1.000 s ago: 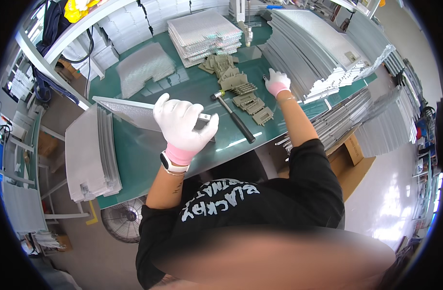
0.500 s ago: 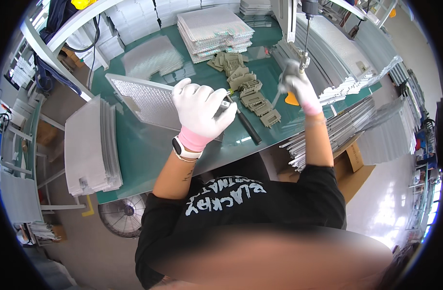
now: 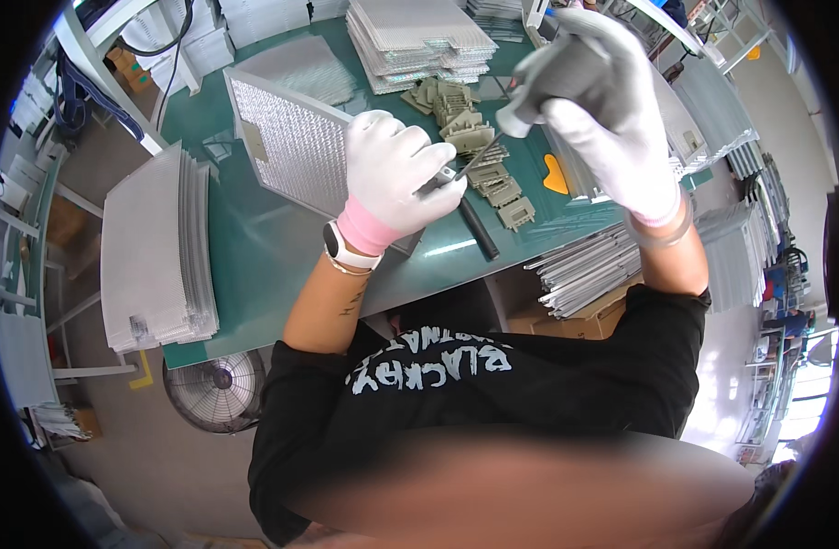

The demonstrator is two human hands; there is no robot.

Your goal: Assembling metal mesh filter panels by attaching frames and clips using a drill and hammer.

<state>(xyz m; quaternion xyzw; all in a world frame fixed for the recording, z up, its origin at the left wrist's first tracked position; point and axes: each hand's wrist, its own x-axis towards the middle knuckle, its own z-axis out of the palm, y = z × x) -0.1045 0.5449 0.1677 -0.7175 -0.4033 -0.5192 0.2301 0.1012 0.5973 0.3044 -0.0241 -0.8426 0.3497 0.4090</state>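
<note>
A: What do we have, biggest first?

B: We have the green tabletop (image 3: pixel 264 306), and along its left edge, reaching the front-left corner, a tall stack of pale panels (image 3: pixel 149 256).

A: And towards the back edge?

B: There we see a second stack, of silvery sheets (image 3: pixel 424 27). Next in size comes our framed mesh panel (image 3: pixel 296 146), tilted up between the left and middle of the tabletop.

A: Then the small olive parts (image 3: pixel 492 174)?

B: We see them strung from near the back stack toward the front edge.

A: Our hands?

B: The left hand (image 3: pixel 396 174) is curled tight on the panel's right end. The right hand (image 3: pixel 611 119) is up over the tabletop's right part, fingers curved, half-closed — too blurred for us to tell what it grips.

A: Anything smaller?

B: A black handle (image 3: pixel 479 231) near the front edge, an orange piece (image 3: pixel 555 174) right of the olive parts, and a thin dark shaft (image 3: pixel 481 157) slanting between both hands.
</note>
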